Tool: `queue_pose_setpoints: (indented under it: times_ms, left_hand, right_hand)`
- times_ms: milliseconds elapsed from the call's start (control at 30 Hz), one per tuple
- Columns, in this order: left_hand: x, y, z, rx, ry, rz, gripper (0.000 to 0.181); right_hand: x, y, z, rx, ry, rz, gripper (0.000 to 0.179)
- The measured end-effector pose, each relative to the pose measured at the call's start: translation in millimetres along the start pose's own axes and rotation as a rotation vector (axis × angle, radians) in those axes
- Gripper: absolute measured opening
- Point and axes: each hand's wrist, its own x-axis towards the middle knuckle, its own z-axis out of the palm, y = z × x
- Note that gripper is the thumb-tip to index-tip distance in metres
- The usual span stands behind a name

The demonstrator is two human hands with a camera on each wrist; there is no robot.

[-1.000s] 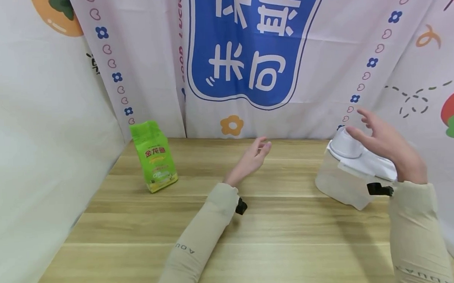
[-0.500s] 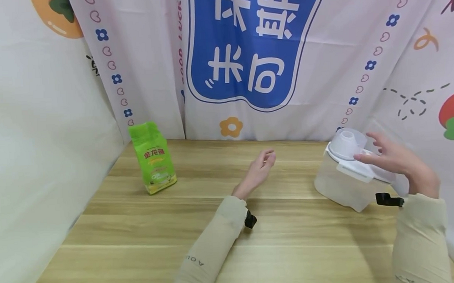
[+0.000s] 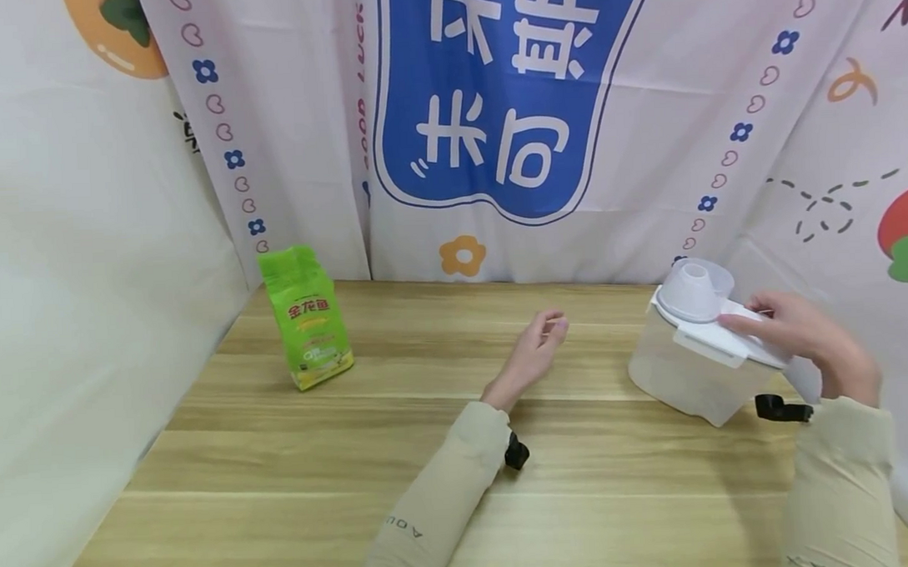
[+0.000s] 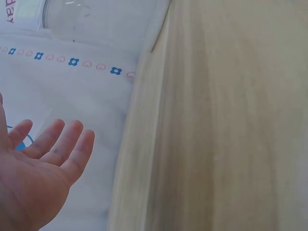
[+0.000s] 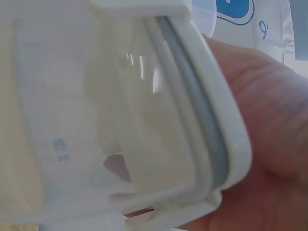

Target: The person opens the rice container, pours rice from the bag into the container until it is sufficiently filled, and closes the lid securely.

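Observation:
At the right of the table stands a translucent plastic storage container [image 3: 675,372] with a white lid [image 3: 726,338]. A clear measuring cup [image 3: 693,298] sits upside down on that lid. My right hand [image 3: 804,334] grips the container by its lid, thumb on top beside the cup. In the right wrist view, fingertips [image 5: 118,167] show dimly through the container wall [image 5: 144,120]. My left hand [image 3: 533,347] hovers above the middle of the table with relaxed fingers, holding nothing. Its palm and slightly bent fingers [image 4: 53,144] appear in the left wrist view.
A green bag [image 3: 313,322] with a yellow base stands upright at the table's back left. The wooden table [image 3: 243,483] meets printed white curtains [image 3: 299,155] at the back and both sides. The container stands close to the right curtain.
My right hand has come down from above the container onto its lid and taken hold of it. My left hand has drifted right and slightly toward me. The green bag stays in place.

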Motion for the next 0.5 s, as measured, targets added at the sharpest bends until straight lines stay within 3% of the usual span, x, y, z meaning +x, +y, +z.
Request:
queue_pose_setpoints:
  times_ms: [233,500]
  left_hand:
    - [4.9,-2.0,16.2,0.005,-0.026,0.000,0.050]
    - [21.0,6.0,41.1,0.010,-0.093,0.059,0.048]
  right_hand:
    - [3.7,7,5,0.021,0.021,0.009,0.052]
    - [4.8,11,10,0.039,0.109,-0.021,0.047]
